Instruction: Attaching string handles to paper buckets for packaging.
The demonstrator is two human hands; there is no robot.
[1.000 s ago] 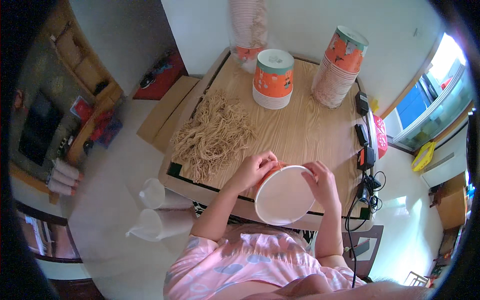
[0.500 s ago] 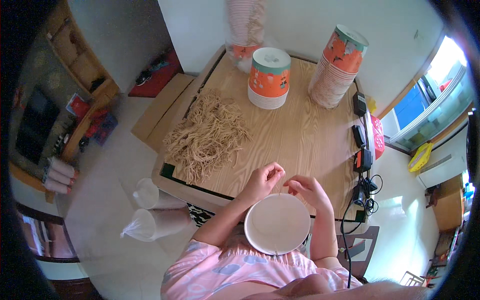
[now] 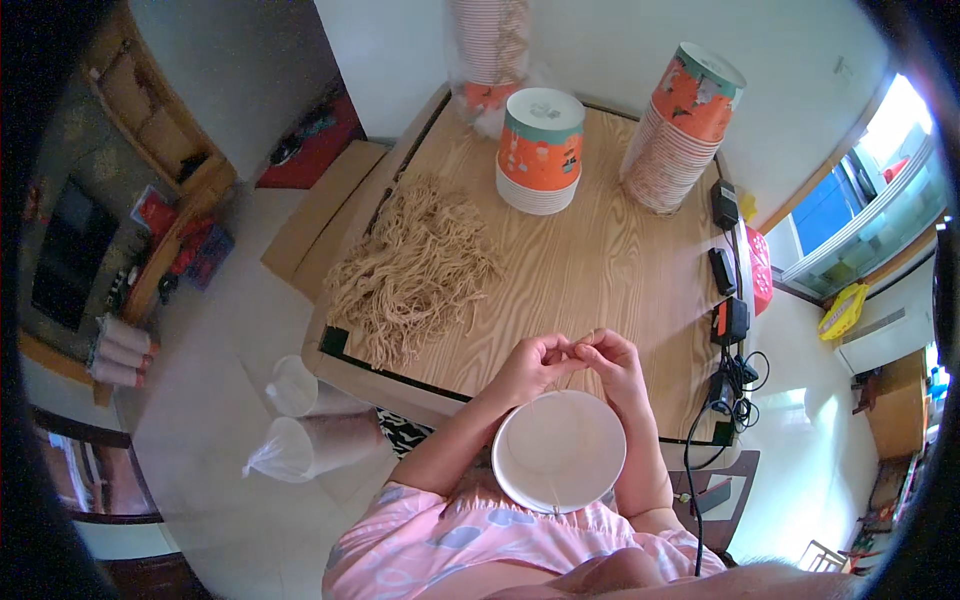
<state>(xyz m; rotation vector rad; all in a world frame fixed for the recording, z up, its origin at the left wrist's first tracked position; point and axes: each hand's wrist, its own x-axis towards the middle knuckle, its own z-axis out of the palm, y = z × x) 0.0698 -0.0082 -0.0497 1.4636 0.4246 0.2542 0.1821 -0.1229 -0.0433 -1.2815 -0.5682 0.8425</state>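
Left hand and right hand meet above the near edge of the surface; each grip is closed, apparently pinching a thin cord. The white paper tub sits mouth-up below them, against the pink garment. Good practice: pinch close to the fingertips, keep tension even, avoid tipping the tub. Print on the upturned orange-and-green tubs is too small to read.
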